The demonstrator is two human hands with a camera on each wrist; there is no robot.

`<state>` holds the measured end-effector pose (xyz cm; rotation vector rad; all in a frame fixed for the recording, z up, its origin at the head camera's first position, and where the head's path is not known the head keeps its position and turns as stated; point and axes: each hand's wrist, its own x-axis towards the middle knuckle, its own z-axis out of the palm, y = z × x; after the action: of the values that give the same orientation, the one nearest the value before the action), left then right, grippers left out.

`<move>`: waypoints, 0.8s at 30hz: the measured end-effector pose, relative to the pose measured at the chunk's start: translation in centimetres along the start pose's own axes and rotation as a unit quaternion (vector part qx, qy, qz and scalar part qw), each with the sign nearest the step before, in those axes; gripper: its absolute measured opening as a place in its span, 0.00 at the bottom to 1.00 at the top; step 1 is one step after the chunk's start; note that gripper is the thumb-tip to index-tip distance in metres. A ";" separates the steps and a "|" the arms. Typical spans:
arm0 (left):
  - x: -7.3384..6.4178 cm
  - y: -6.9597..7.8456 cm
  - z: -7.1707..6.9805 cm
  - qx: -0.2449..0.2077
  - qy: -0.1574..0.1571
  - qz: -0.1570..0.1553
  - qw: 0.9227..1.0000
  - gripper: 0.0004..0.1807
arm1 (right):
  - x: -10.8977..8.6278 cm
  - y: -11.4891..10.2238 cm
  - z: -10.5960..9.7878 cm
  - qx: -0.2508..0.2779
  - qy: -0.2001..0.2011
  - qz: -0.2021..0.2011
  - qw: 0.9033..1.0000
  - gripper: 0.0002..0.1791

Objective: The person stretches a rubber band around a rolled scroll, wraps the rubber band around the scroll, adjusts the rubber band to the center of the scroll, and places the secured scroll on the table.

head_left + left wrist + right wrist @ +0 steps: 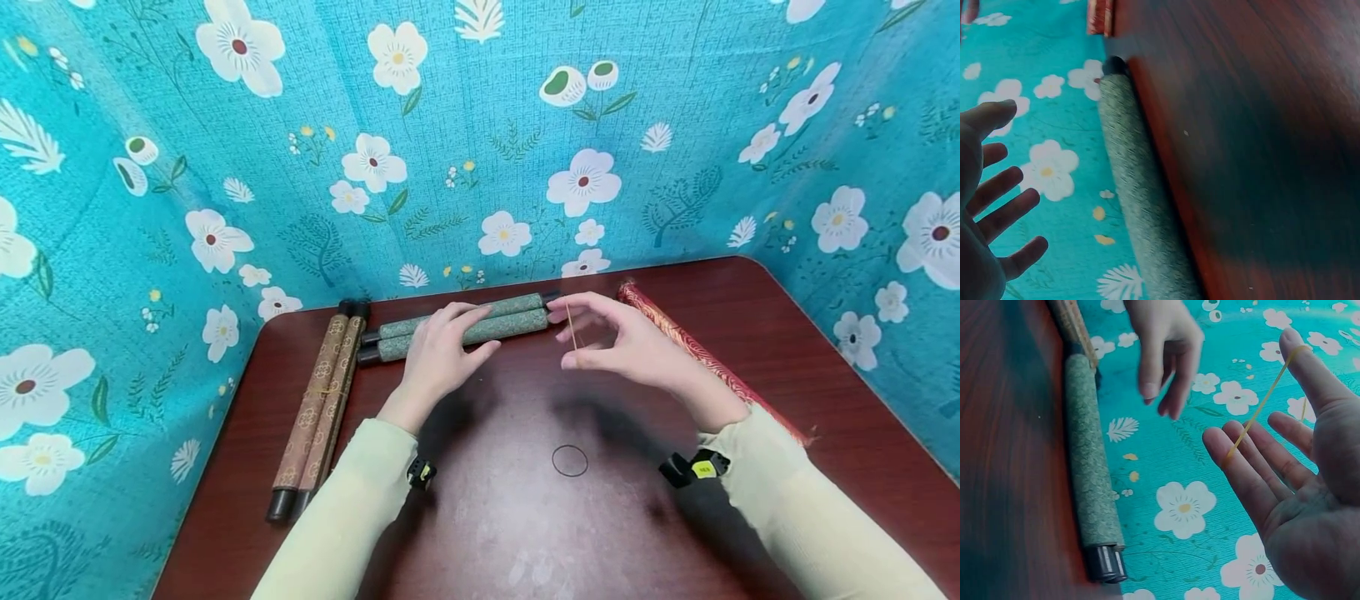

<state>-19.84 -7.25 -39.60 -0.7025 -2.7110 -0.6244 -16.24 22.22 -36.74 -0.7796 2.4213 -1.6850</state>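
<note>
dark red bench point(750, 308), rounded corners, floral teal cloth point(480, 167) walling it on three sides, bare wood open in the near middle. brown scroll pair point(318, 400) along the left edge, red scroll point(697, 350) on the right. green scroll pair point(465, 327) lies at the back by the cloth; left hand point(438, 354) rests over it, fingers spread and relaxed. right hand point(637, 346) stretches a yellow rubber band point(572, 327) between thumb and fingers, just beside the scrolls' end. dark band point(570, 460) lies loose near centre. no readable writing.
</note>
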 end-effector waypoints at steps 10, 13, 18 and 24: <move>0.5 -1.3 0.8 0.035 -0.044 -0.010 0.998 0.39 | -0.4 -0.9 -0.6 -0.030 0.008 0.006 0.999 0.38; 0.8 -1.7 1.1 0.052 -0.066 -0.015 0.996 0.42 | -0.6 -1.0 -0.6 -0.030 0.006 0.008 0.999 0.38; 1.3 -2.8 1.9 0.075 -0.092 -0.024 0.993 0.45 | -0.8 -0.9 -0.2 -0.030 0.002 0.002 1.000 0.39; 2.1 -4.2 2.8 0.101 -0.121 -0.035 0.987 0.47 | -1.1 -1.0 0.1 -0.033 -0.005 0.004 0.999 0.39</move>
<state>-24.15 -8.38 -42.72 -0.6718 -2.9782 -0.2877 -14.93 22.32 -36.11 -0.7852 2.4817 -1.6009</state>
